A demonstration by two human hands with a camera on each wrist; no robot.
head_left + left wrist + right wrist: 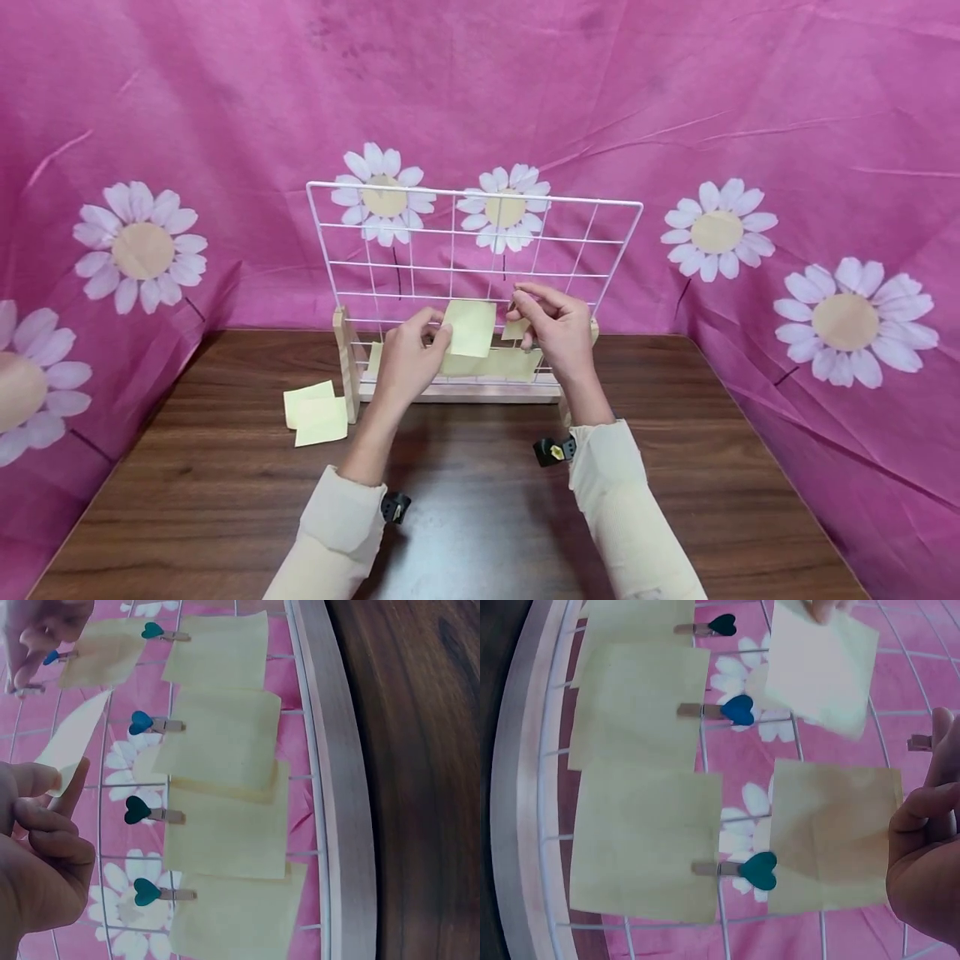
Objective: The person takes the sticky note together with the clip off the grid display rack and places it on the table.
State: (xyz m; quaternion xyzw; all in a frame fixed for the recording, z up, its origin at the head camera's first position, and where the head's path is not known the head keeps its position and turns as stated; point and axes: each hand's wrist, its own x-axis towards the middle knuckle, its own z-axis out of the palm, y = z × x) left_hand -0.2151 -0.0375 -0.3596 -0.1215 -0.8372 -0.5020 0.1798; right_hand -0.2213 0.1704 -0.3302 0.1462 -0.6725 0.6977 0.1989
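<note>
My left hand pinches a pale yellow paper note between thumb and fingers, in front of a white wire grid. Farther right, my right hand holds a small wooden clothespin; only its tip shows past the fingers. Along the grid's bottom, a row of yellow notes hangs from clothespins with green and blue hearts. Another note is on the grid beside the right hand, and a blue heart shows at it in the left wrist view.
The grid stands upright in a wooden base on a dark brown wooden table. Two loose yellow notes overlap on the table, left of the base. Behind hangs a pink cloth with white daisies.
</note>
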